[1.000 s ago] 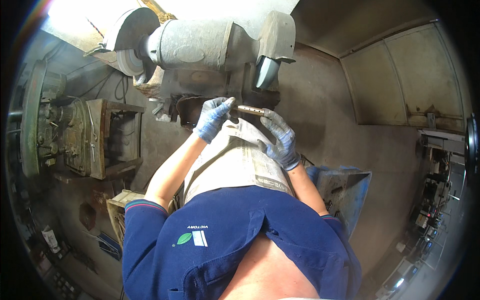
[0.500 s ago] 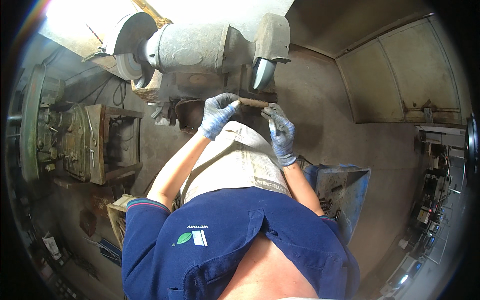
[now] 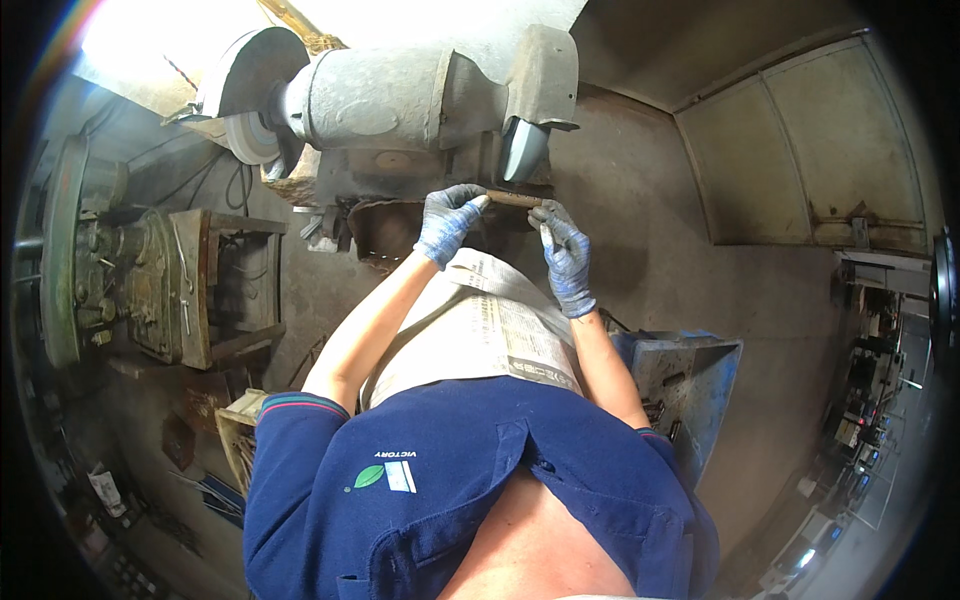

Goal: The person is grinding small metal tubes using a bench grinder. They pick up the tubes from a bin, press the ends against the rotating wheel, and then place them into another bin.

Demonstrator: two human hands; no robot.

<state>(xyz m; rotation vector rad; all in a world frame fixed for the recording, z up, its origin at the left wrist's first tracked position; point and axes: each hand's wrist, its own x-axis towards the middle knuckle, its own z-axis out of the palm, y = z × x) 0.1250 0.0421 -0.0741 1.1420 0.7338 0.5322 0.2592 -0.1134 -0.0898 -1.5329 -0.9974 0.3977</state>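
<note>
Both ends of a short brown metal rod (image 3: 514, 199) are gripped, one in each of my gloved hands. My left hand (image 3: 449, 224), in a blue-grey coated glove, pinches its left end. Around the right end close the fingers of my right hand (image 3: 565, 258), gloved alike. The rod lies nearly level, just below the right wheel (image 3: 525, 150) of a grey bench grinder (image 3: 380, 98), apart from it. Whether that wheel is turning I cannot tell. A pale apron (image 3: 490, 310) covers my lap.
The grinder's left wheel (image 3: 250, 138) sits under a round guard. Beneath the grinder is a rusty metal tray (image 3: 392, 228). A blue bin (image 3: 708, 385) with dark metal pieces stands at my right, a wooden crate (image 3: 236, 432) at my left. Farther left is a green machine (image 3: 125, 285).
Both hands have shifted slightly to the right with the rod, the left one more. The rod now shows a lighter, yellowish-brown surface. Both hands still grip it.
</note>
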